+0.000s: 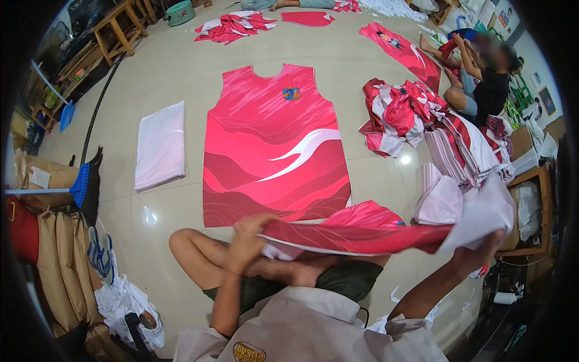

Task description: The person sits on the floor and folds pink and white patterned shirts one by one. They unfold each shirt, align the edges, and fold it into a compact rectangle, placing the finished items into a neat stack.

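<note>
A red-and-pink printed fabric panel [362, 237] is stretched across my lap between both hands. My left hand [251, 242] grips its left end above my crossed legs. At the far right my right hand [484, 246], blurred, holds the other end, where the white underside [484, 212] is turned up. In front of me, flat on the floor, lies a cut jersey body panel [276, 149] with a curved neckline, dark red waves, a white swoosh and a small blue emblem. Left of it rests a folded white cloth [160, 147].
Crumpled red-and-white fabric [402, 111] and stacked folded panels [457, 145] lie to the right, near a seated person [484, 81]. More cut pieces [307, 19] lie farther off. At left are a blue broom [81, 188], flip-flops [100, 255] and white scraps [126, 307].
</note>
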{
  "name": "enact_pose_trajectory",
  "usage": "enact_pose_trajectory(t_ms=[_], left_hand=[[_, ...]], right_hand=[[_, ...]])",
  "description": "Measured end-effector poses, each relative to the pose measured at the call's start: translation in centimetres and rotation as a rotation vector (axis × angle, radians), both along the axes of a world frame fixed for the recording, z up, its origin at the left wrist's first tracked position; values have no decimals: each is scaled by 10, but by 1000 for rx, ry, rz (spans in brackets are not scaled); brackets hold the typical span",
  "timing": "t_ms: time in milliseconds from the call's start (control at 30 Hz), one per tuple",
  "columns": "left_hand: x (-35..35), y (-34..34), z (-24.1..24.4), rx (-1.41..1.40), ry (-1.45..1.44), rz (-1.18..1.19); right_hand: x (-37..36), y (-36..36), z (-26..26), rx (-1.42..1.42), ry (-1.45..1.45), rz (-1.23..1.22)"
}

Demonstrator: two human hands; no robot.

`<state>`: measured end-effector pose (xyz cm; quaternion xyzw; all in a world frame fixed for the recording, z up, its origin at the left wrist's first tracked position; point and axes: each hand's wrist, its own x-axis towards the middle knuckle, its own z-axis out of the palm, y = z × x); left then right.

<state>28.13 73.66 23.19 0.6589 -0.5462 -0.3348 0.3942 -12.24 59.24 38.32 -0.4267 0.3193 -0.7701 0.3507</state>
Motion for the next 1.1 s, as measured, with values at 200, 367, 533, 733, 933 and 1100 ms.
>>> enact_pose_trajectory(t_ms=[200,367,533,733,933,1100], left_hand=[[99,61,103,-456,-194,683],[119,112,124,-954,196,640],[186,135,115,-994,639,-236],[187,43,81,-517,421,765],[299,-146,-5,-64,-137,369],[381,-228,67,-215,-104,615]], right_hand=[[8,-25,-34,-1,364,165],[18,-34,-28,-117,356,255],[19,-54,18,-388,103,770],[69,-119,-58,-44,589,122],[203,-276,-114,492,968,672],[256,-419,-87,163,804,308]])
